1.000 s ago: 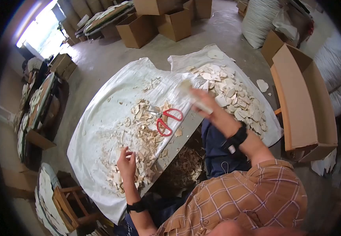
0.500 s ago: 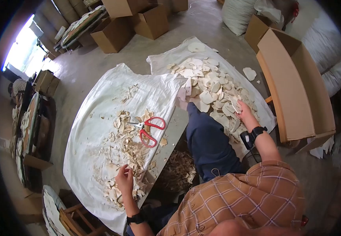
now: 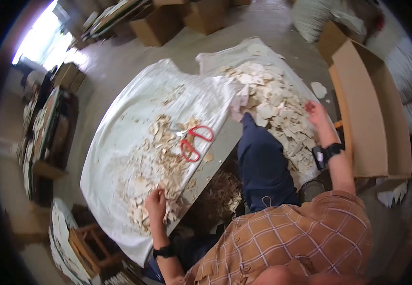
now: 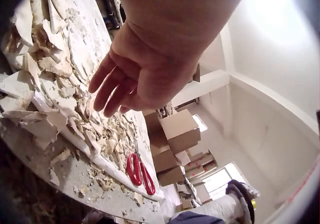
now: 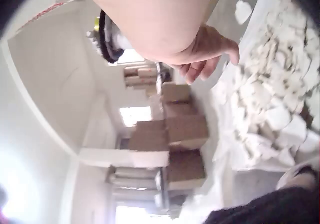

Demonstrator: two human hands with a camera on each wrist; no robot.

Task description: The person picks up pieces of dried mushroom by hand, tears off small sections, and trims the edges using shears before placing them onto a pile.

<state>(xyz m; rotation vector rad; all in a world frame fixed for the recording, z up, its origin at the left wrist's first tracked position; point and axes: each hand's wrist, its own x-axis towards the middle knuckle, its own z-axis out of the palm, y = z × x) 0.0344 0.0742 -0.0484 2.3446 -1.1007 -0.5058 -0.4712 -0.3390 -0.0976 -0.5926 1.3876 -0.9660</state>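
Note:
My left hand (image 3: 156, 204) hovers over a heap of brownish scraps and flakes (image 3: 160, 164) on the white cloth (image 3: 113, 137), its fingers relaxed and nothing in them. In the left wrist view its fingers (image 4: 107, 86) hang loosely bent above the scraps. Red-handled scissors (image 3: 196, 141) lie on the heap's right side. My right hand (image 3: 316, 113) is at the right edge of a pile of flat, pale, irregular pieces (image 3: 282, 102). In the right wrist view the right hand (image 5: 205, 56) is loosely curled, holding nothing, beside the pale pieces (image 5: 277, 116).
A long open cardboard box (image 3: 358, 104) stands right of the pile. One loose pale piece (image 3: 318, 90) lies on the floor between them. More boxes (image 3: 156, 26) stand at the back, a white sack (image 3: 308, 21) at the back right. A wooden stool (image 3: 94, 242) is at lower left.
My right hand swung from above the cloth to the pile on the right with a pale piece, which it has let go, and has moved to the pile's right edge. The left hand stays over the scraps.

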